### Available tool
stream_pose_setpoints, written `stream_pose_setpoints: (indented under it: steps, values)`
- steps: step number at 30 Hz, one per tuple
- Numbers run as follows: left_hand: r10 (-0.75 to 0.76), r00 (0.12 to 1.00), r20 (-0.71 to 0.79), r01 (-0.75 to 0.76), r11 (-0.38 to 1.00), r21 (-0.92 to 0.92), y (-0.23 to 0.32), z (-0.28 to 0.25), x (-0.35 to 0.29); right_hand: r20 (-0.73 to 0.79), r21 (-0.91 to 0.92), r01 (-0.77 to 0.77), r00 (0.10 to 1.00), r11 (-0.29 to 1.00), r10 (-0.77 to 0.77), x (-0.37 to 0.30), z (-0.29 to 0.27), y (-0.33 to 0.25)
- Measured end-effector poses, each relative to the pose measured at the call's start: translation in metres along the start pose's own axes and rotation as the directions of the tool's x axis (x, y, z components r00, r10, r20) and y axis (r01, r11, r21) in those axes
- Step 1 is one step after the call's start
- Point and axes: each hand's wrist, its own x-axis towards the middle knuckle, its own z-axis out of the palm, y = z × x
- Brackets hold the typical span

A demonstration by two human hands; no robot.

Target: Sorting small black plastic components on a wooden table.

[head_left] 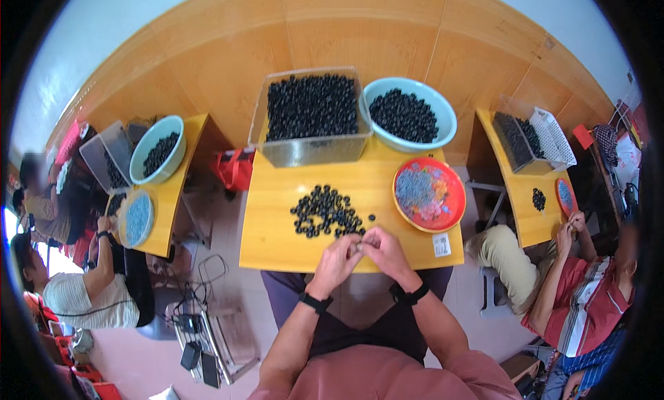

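Observation:
Over the front edge of the yellow table, my left hand and my right hand meet fingertip to fingertip. Both are closed in a pinch; whatever is between the fingers is too small and covered to make out. Just beyond them lies a loose pile of small round black pieces, with a single black piece apart from it near my right hand. To the right of the pile, a red flower-patterned plate carries many tiny grey-blue parts.
At the table's back stand a clear plastic bin and a light-blue basin, both full of black pieces. A white label lies at the right front. People work at side tables left and right. A red bag hangs left.

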Motion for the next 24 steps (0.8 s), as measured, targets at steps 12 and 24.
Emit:
stream_pose_setpoints:
  steps: [12,24]
  values:
    - [0.22,0.969,0.112,-0.245,0.91,0.333,0.003,0.004,0.002,0.048,0.037,0.028,0.998,0.999,-0.03,-0.011,-0.007,-0.005]
    - [0.234,0.959,0.162,-0.28,0.88,0.385,0.004,0.005,0.002,0.04,-0.067,0.111,0.993,0.992,-0.108,-0.012,-0.008,-0.005]
